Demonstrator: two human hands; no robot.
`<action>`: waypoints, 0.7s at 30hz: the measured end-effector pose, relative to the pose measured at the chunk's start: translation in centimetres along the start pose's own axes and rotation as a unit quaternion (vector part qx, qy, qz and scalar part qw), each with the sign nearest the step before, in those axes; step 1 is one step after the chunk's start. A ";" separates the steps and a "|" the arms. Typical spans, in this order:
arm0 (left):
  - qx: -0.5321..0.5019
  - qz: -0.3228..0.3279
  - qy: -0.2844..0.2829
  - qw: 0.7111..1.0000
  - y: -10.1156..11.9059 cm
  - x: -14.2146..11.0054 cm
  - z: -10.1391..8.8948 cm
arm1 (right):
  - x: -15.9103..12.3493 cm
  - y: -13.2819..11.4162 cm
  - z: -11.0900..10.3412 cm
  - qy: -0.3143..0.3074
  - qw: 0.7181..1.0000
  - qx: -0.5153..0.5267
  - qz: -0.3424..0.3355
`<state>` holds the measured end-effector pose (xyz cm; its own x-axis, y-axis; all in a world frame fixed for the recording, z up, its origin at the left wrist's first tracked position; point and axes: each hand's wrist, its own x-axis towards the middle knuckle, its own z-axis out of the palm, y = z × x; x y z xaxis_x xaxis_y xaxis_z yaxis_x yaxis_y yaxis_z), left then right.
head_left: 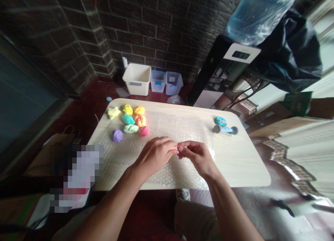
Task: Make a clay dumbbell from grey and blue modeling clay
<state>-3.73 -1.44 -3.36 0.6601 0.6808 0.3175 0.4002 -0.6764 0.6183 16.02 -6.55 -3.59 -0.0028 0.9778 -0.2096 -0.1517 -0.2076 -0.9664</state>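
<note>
My left hand (pixel 158 152) and my right hand (pixel 196 154) meet over the bubble wrap (pixel 172 124), fingertips pinched together. Between them shows a small bit of pink clay (pixel 175 147), mostly hidden by the fingers. Soft clay lumps lie in a loose group to the left: a purple lump (pixel 117 136), a pink lump (pixel 144 131), a pale green lump (pixel 131 129), a teal lump (pixel 128 119), an orange lump (pixel 140 120), and several yellowish ones. At the right are a blue-teal clay piece with a reddish mark (pixel 221 121) and a blue dumbbell-shaped object (pixel 225 130).
The light wooden table (pixel 235 164) carries the bubble wrap. Behind it on the floor stand a white basket (pixel 137 79) and two clear bins, one of them a blue-handled bin (pixel 174 84). A water dispenser (pixel 208 74) rises at the back right. Cardboard boxes (pixel 281 122) sit to the right.
</note>
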 end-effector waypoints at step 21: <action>-0.011 -0.031 0.016 0.999 0.0 -0.1 -0.1 | 0.2 0.6 -0.2 0.043 0.999 0.023 -0.023</action>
<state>-3.79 -1.49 -3.30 0.6140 0.7303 0.2996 0.4252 -0.6258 0.6539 16.14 -6.48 -4.20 0.0902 0.9798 -0.1783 -0.1942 -0.1583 -0.9681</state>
